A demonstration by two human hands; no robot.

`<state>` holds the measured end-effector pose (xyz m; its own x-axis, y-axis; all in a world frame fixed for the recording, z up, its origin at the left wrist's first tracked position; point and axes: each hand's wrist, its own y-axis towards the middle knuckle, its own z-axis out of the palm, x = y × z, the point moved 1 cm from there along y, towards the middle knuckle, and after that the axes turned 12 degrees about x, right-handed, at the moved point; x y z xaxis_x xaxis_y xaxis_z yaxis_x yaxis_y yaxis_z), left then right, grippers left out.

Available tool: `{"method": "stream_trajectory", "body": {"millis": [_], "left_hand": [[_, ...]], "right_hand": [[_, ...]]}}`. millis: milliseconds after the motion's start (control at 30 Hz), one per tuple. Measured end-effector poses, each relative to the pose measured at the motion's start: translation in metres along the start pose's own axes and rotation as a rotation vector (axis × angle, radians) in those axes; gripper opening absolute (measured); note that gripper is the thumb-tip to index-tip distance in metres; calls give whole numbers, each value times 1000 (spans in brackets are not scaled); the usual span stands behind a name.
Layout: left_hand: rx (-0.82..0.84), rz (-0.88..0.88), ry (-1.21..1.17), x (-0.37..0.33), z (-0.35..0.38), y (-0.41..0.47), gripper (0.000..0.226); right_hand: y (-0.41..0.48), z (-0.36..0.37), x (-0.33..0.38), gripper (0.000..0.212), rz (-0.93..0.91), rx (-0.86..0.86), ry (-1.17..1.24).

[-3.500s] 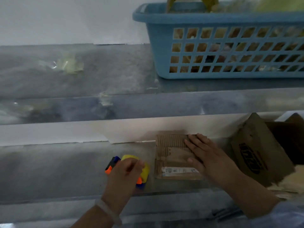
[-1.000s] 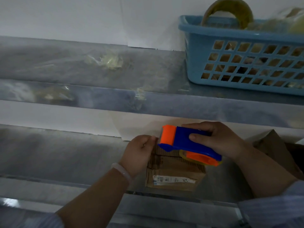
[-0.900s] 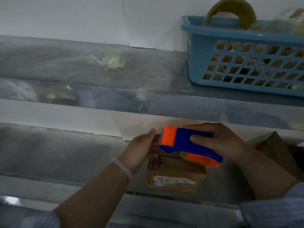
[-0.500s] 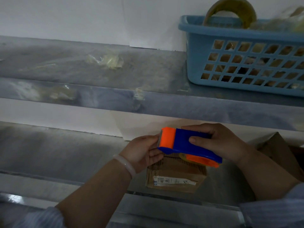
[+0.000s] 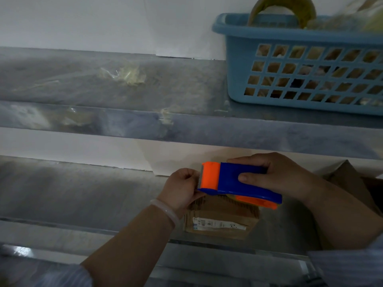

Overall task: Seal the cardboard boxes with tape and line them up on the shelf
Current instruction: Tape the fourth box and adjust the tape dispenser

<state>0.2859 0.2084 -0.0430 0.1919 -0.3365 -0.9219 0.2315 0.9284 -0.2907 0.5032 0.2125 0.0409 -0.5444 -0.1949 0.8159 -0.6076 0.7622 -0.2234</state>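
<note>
A small brown cardboard box (image 5: 221, 221) with a white label lies on the lower grey shelf (image 5: 72, 195). Above it my right hand (image 5: 275, 175) grips a blue and orange tape dispenser (image 5: 234, 183), held level over the box. My left hand (image 5: 182, 188) is closed at the dispenser's orange front end by the serrated blade, fingers pinched as if on the tape end; the tape itself is too faint to see. The dispenser and hands hide the box's top.
A blue plastic basket (image 5: 306, 67) with a roll of brown tape (image 5: 284, 7) stands on the upper shelf at right. Crumpled clear tape scraps (image 5: 122, 74) lie on that shelf. Opened brown cardboard (image 5: 350, 183) sits at the right of the lower shelf.
The dispenser went from lying on the shelf by my left hand into my right hand. In the last second my left hand left the box's corner and closed at the dispenser's blade end.
</note>
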Motion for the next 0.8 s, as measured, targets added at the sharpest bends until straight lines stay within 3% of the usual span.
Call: {"method": "stream_trajectory", "body": {"millis": [133,567,667,800], "left_hand": [[-42,-8,-70,1,-7,4,28],[-100,-15,-521,1,-10,-1,18],[-120,11,-375,2,-17,-7,20],[-233,64,92,7,-33,-11,23]], "right_hand": [[-19,-17,-8,46,76,-35,-8],[-18,-23,-8,45,148,-9,-130],[-9,-19,-6,32,147,40,-213],[3,-14,-2,30,139,74,-239]]}}
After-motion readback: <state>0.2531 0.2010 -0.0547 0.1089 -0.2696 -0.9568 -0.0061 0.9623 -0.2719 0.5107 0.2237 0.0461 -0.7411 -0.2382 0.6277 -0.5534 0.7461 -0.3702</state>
